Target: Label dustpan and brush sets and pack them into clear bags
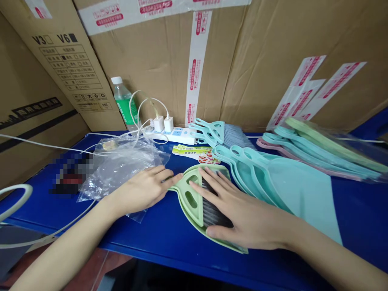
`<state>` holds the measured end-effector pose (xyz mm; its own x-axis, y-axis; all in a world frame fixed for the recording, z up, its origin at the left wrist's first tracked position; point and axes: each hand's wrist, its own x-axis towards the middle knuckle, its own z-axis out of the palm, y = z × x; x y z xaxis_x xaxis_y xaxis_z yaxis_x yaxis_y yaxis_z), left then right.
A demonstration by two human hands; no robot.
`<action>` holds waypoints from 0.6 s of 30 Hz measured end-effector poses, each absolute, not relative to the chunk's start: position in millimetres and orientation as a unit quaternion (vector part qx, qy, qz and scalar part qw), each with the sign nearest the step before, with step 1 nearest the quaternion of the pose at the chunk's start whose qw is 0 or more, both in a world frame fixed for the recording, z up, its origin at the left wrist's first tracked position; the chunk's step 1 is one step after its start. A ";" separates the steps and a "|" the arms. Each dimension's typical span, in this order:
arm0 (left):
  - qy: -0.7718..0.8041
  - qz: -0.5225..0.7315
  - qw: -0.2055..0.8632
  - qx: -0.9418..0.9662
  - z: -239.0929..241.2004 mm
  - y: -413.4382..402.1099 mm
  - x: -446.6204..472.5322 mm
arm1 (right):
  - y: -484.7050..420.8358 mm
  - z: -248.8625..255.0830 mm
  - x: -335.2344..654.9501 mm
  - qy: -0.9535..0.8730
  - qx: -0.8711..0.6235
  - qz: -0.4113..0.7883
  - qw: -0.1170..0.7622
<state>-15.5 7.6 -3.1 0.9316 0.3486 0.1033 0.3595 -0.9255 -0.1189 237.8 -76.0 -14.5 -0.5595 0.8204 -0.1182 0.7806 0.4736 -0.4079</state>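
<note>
Both grips were on green things. The left grip [150, 188] pinched the handle of a green dustpan [197, 228]. The right grip [239, 214] lay spread flat over the gray bristles [212, 212] of a green brush [194, 188] inside that dustpan, on the blue bench [169, 242]. Near the left grip lay a clear plastic bag [118, 171]. Blue-green dustpans [309, 190] sat to the right. Farther back were blue-green brushes [217, 133] and a white power strip [182, 139].
</note>
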 end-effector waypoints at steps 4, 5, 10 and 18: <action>-0.140 -0.056 0.119 -0.981 -8.9 6.0 -11.1 | -77.2 -15.2 239.5 -0.853 -0.475 0.211 0.048; -0.128 -0.064 0.126 -0.982 -10.0 6.4 -10.8 | -76.9 -15.2 239.9 -0.852 -0.476 0.214 0.042; -0.096 -0.113 0.072 -0.986 -14.4 11.7 -12.8 | -75.5 -17.9 239.8 -0.857 -0.468 0.215 0.025; -0.082 -0.132 0.031 -0.987 -17.5 12.7 -9.7 | -73.7 -27.9 236.1 -0.864 -0.476 0.156 0.050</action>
<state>-9.7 12.7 -17.5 0.9517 0.1536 0.2657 0.1702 -0.9846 -0.0406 236.1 -73.7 -27.9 -0.5426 0.8377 -0.0623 0.8068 0.4990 -0.3165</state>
